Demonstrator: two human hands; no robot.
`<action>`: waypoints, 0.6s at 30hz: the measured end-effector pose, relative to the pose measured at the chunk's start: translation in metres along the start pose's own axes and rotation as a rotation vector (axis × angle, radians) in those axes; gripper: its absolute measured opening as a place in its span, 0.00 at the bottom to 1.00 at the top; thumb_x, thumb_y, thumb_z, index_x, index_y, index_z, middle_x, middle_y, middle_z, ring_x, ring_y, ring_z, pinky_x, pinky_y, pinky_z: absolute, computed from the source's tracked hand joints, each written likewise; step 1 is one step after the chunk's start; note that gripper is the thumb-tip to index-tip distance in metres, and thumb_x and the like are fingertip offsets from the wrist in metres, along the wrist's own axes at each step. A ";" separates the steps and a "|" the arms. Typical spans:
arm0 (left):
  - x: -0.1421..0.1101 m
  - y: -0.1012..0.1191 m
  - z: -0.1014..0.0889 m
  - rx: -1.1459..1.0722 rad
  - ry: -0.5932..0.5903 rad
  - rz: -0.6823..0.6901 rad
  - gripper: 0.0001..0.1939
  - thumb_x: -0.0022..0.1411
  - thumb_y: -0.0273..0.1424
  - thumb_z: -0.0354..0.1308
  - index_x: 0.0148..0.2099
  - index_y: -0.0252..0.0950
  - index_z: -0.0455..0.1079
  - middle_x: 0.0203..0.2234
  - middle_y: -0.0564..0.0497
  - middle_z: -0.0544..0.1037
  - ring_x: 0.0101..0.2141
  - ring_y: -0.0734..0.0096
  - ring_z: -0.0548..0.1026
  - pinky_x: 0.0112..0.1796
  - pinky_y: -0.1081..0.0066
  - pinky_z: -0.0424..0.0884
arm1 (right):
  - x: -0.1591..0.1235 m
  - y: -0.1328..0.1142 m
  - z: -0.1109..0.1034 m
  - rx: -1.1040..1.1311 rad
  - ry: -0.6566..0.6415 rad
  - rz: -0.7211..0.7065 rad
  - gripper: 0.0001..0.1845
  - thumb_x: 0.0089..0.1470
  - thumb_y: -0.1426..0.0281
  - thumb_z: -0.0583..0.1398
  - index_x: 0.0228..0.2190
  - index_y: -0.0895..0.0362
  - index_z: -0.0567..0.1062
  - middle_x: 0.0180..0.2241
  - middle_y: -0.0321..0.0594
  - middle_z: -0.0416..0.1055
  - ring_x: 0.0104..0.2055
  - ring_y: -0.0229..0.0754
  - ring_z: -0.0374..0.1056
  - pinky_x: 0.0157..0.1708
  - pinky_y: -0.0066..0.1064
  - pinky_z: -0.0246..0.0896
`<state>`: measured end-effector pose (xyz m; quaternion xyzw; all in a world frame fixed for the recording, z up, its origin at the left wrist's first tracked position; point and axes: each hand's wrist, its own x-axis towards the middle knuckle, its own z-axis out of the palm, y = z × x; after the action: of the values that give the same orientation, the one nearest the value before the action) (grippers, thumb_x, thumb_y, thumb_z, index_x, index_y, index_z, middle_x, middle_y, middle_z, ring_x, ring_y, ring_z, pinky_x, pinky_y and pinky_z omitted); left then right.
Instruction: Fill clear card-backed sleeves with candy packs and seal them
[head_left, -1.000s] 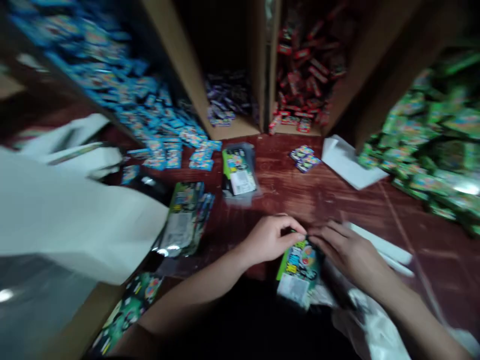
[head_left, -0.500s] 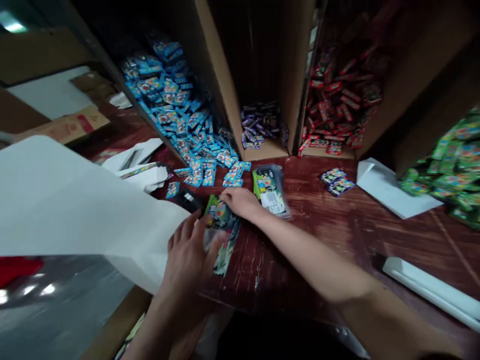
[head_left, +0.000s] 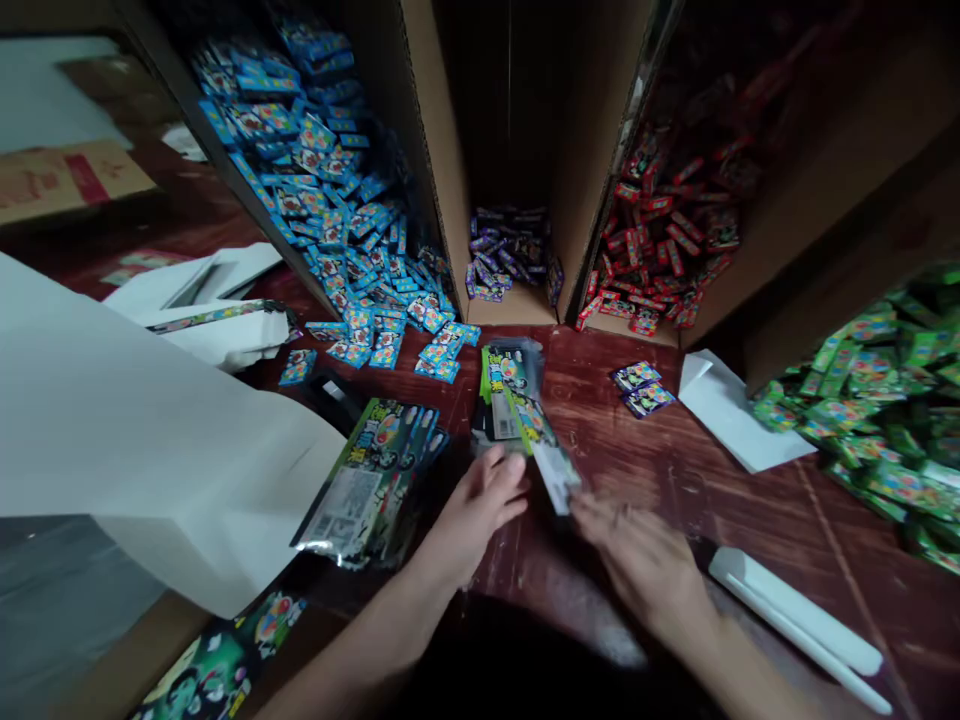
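Note:
My right hand (head_left: 645,550), a little blurred, pinches the lower end of a printed plastic pouch (head_left: 544,440) with a green top strip. This pouch slants over the edge of a small stack of similar pouches (head_left: 504,390) on the table. My left hand (head_left: 480,500) is just below that stack, thumb and fingers apart and nothing visible between them. Left of it, a pile of filled-looking, shiny printed pouches (head_left: 360,480) lies fanned out at the table's front edge.
Cardboard bins hold blue candy packets (head_left: 330,210), purple packets (head_left: 510,250) and red packets (head_left: 660,250). Green packets (head_left: 877,390) spill out at the right. Two purple packets (head_left: 643,388), a white paper piece (head_left: 739,410) and a white heat-sealer-like bar (head_left: 795,610) lie on the table. White sheeting (head_left: 150,430) curves up at left.
Both hands have left the left pile and moved right. My right hand now holds one pouch at the middle stack. The view has shifted slightly.

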<state>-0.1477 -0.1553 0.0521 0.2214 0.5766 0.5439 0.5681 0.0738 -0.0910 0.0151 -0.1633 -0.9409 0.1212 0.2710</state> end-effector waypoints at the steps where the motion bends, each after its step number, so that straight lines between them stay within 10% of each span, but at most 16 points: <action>1: 0.012 -0.008 0.009 -0.125 -0.021 -0.082 0.29 0.58 0.49 0.65 0.54 0.35 0.71 0.49 0.38 0.79 0.46 0.52 0.79 0.48 0.53 0.73 | -0.007 -0.011 -0.008 0.016 -0.036 -0.043 0.23 0.65 0.76 0.56 0.60 0.56 0.68 0.57 0.44 0.74 0.61 0.42 0.68 0.61 0.37 0.64; 6: 0.040 -0.032 0.037 0.042 -0.240 -0.047 0.16 0.55 0.35 0.68 0.44 0.33 0.75 0.36 0.48 0.81 0.41 0.61 0.77 0.49 0.62 0.69 | -0.009 -0.015 -0.029 0.049 -0.134 0.127 0.35 0.62 0.52 0.58 0.63 0.59 0.64 0.63 0.53 0.66 0.63 0.53 0.65 0.59 0.47 0.66; 10: 0.035 -0.032 0.049 0.423 -0.412 0.051 0.08 0.62 0.31 0.59 0.43 0.34 0.74 0.34 0.52 0.78 0.37 0.67 0.73 0.44 0.67 0.68 | 0.008 0.019 -0.035 -0.009 -0.024 0.412 0.27 0.64 0.63 0.59 0.60 0.61 0.65 0.54 0.55 0.70 0.58 0.55 0.66 0.57 0.50 0.65; 18: 0.032 -0.028 0.058 0.691 -0.583 0.138 0.11 0.67 0.33 0.52 0.42 0.33 0.73 0.29 0.54 0.72 0.31 0.72 0.66 0.34 0.72 0.63 | 0.006 0.030 -0.053 0.048 -0.027 0.461 0.15 0.61 0.65 0.63 0.48 0.55 0.71 0.43 0.45 0.73 0.47 0.49 0.70 0.47 0.43 0.70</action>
<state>-0.0939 -0.1138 0.0283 0.5797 0.5240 0.2711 0.5620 0.1057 -0.0536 0.0524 -0.3657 -0.8790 0.2047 0.2273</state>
